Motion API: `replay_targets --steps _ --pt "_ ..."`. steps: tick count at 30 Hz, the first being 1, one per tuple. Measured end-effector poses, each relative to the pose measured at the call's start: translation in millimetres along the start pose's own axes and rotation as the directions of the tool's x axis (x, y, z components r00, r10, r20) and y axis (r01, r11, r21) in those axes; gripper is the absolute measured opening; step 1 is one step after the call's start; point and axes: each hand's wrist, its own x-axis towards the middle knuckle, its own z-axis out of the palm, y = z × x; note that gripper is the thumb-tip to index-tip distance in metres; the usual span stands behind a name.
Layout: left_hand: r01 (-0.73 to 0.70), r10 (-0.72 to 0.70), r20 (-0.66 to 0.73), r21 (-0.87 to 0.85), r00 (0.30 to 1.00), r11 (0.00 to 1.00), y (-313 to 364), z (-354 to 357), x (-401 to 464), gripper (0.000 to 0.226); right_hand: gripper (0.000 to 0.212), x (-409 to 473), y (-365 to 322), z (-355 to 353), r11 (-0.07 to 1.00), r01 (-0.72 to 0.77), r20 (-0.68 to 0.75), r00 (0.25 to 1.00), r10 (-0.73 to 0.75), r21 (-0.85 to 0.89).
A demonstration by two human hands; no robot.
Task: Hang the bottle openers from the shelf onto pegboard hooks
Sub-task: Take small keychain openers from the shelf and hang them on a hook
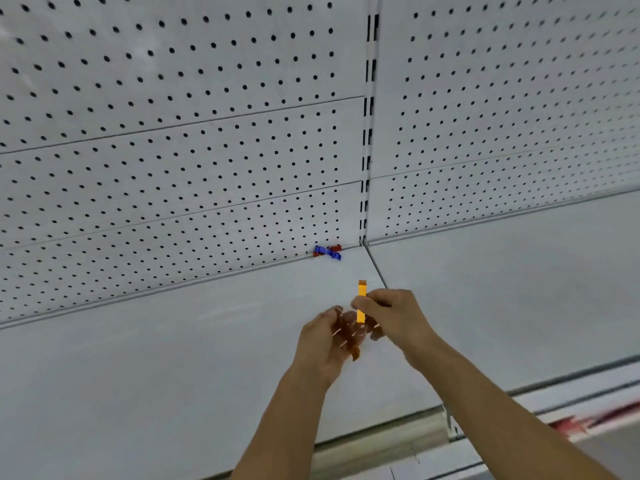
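Orange opener (361, 301) upright over the shelf (173, 341)
Right hand (391, 313) pinches it, long axis vertical; left hand (325, 344) grips a bunch of openers (351, 341)

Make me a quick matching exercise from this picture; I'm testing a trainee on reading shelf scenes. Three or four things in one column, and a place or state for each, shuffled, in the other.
Things
1. yellow opener
2. blue opener
3. bunch of orange openers
4. pegboard

Places or states
A. lying on the shelf at the back, by the panel joint
B. held in the left hand
C. standing upright, pinched by the right hand
D. no hooks in view on it

Pairs: 1-C, 2-A, 3-B, 4-D
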Motion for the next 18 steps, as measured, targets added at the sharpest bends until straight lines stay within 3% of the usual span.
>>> replay_targets --steps 3,5,7,11,15,18 --pt "0.07 -0.07 0.005 -0.058 0.998 0.996 -6 10 -3 0.017 0.016 -16 -2 -12 0.968 -0.042 -0.058 0.997 0.058 0.249" --pt "0.069 -0.071 0.075 0.026 0.995 0.997 -11 21 -9 0.029 0.016 -25 -1 -25 0.942 -0.03 -0.11 0.991 0.071 0.335" --pt "0.011 -0.044 0.163 0.195 0.986 0.981 -18 38 -17 0.034 0.016 -34 1 -43 0.928 0.002 -0.179 0.981 0.07 0.372" --pt "-0.15 0.035 0.27 0.418 0.962 0.896 -41 78 -30 0.019 0.017 -52 7 -87 0.899 0.064 -0.272 0.96 0.063 0.434" --pt "-0.224 0.05 0.34 0.496 0.939 0.839 -70 122 -39 0.01 0.015 -76 18 -143 0.84 0.11 -0.328 0.941 0.084 0.532" --pt "-0.278 0.078 0.411 0.453 0.908 0.847 -101 168 -54 0.013 0.008 -97 32 -193 0.755 0.141 -0.349 0.929 0.122 0.641"
